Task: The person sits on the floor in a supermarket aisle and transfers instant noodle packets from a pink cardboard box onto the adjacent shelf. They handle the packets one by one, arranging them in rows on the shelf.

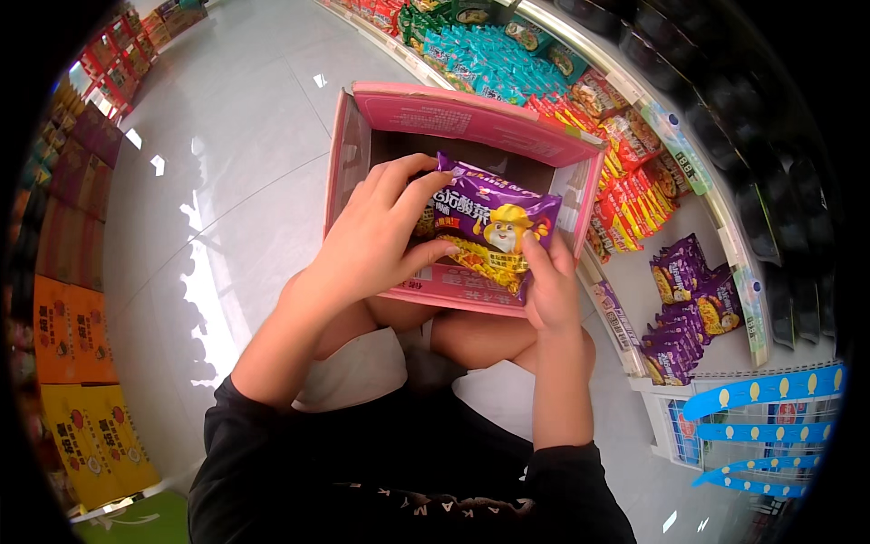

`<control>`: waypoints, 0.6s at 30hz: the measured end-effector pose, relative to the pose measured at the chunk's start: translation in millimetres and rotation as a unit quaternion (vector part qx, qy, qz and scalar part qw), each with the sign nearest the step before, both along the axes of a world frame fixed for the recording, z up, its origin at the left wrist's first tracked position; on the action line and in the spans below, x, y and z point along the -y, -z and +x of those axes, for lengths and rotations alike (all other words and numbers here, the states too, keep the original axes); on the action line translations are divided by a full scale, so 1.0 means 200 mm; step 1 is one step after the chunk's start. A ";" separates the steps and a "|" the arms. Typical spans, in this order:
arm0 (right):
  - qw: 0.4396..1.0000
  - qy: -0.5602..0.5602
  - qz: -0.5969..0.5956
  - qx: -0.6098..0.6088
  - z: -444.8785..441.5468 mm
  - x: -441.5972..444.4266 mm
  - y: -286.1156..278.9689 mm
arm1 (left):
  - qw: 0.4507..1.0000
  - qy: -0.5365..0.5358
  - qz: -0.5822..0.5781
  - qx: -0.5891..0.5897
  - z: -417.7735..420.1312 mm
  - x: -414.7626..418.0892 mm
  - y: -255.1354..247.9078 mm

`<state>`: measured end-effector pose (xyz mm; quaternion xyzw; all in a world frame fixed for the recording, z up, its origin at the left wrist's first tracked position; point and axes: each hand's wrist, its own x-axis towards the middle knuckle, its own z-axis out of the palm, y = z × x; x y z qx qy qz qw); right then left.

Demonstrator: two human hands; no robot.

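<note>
A purple packet of instant noodles [499, 221], printed with a cartoon figure in a yellow hat, is held between my two hands. My left hand [377, 221] has it by the left side, the fingertips at the upper corner and the thumb on the lower front. At the lower right, my right hand [554, 285] pinches it with the thumb on the front; the other fingers are partly hidden behind. Under the packet is an open pink cardboard box [469, 119], close against my knees. Part of its dark inside shows, but the packet and my left hand cover the rest.
Along the right runs a shelf [629, 285] with purple noodle packets [690, 313], red packets [625, 211] and turquoise packets [493, 64]. Blue strips [768, 391] cross a wire rack at lower right. Orange cartons [71, 330] and yellow cartons [95, 435] line the left side.
</note>
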<state>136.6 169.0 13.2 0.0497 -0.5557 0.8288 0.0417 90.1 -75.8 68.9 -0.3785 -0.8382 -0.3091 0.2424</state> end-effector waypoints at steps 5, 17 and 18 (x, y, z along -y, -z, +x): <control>0.986 -0.083 0.147 -0.012 0.05 0.01 0.04 | 0.983 0.083 -0.161 0.027 -0.08 -0.05 -0.11; 0.722 0.144 0.649 -0.192 0.34 0.00 0.06 | 0.862 0.048 -0.462 0.203 -0.61 -0.51 0.03; 0.722 0.157 0.641 -0.210 0.33 0.01 0.11 | 0.860 0.068 -0.448 0.233 -0.68 -0.55 0.09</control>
